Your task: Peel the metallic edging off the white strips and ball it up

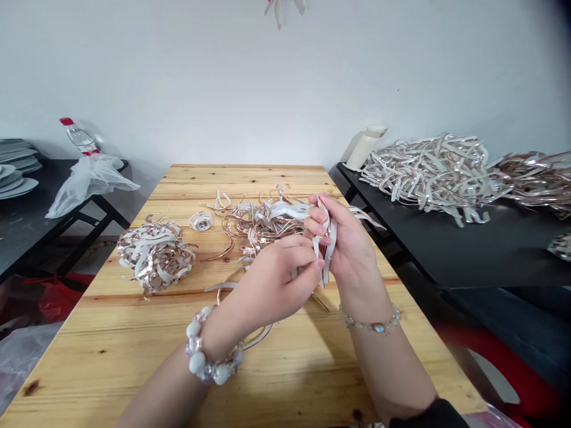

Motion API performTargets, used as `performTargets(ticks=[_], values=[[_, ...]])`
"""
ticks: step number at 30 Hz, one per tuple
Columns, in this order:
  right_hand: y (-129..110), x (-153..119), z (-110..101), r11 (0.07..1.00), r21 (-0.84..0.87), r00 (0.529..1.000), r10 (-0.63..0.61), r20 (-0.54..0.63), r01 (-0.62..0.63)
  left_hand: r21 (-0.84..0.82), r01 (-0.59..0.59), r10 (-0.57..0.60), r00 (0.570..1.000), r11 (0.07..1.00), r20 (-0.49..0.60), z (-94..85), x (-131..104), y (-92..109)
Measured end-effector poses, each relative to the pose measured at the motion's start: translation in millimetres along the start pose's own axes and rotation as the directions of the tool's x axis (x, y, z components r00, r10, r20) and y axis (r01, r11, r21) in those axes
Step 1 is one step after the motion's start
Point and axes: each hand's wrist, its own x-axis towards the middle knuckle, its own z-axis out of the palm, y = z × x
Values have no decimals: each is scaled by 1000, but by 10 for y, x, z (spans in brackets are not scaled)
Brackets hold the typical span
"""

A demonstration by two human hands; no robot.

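A small bunch of white and rose-gold strips (331, 241) is held up over the wooden table. My right hand (354, 246) is closed around it, fingers curled over the strips. With thumb and fingertips together, my left hand (283, 276) pinches the lower left edge of the same bunch. Behind both hands lies a loose, tangled pile of white and rose-gold strips (256, 223), partly hidden by them. A few single strips (257, 339) stick out from under my left wrist.
On the wooden table (134, 356), a crumpled heap of strips (156, 252) sits left, near a roll of tape (200, 220). The right black table (455, 255) bears a large strip pile (437, 172) and a whitish cylinder (366, 147). Left stand a bottle (81, 138) and stacked plates (15, 178).
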Motion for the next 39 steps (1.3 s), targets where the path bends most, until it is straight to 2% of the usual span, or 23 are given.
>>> performTargets(ticks=[3, 9, 17, 21, 23, 29, 32, 34, 36, 39], values=[[-52, 29, -47, 999, -3, 998, 42, 36, -42, 58, -44, 41, 998, 997, 52, 3, -6, 31], [-127, 60, -119, 996, -82, 997, -29, 75, 35, 169, -154, 132, 982, 974, 132, 39, -59, 105], [-130, 63, -151, 996, 56, 995, 68, 68, -72, 375, -326, 223, 930, 868, 292, 222, -151, 176], [-113, 39, -108, 938, 279, 978, 204, 36, -206, 443, -414, 275, 898, 795, 345, 226, -173, 207], [-120, 30, -92, 903, 362, 971, 239, 25, -231, 436, -441, 305, 887, 785, 348, 209, -180, 222], [-182, 41, -138, 901, 398, 985, 172, 32, -170, 422, -463, 340, 879, 779, 335, 163, -175, 267], [-214, 92, -215, 883, 452, 989, 148, -9, -128, 445, -407, 312, 910, 798, 274, 70, -162, 283], [-249, 118, -277, 865, 492, 991, 132, -36, -97, 475, -347, 306, 938, 809, 164, -43, -154, 260], [-297, 109, -324, 862, 502, 994, 103, -42, -68, 546, -228, 270, 963, 806, 3, -178, -142, 201], [-362, 32, -322, 895, 445, 998, 28, -60, 2, 659, -12, 177, 967, 752, -185, -343, -112, 85]])
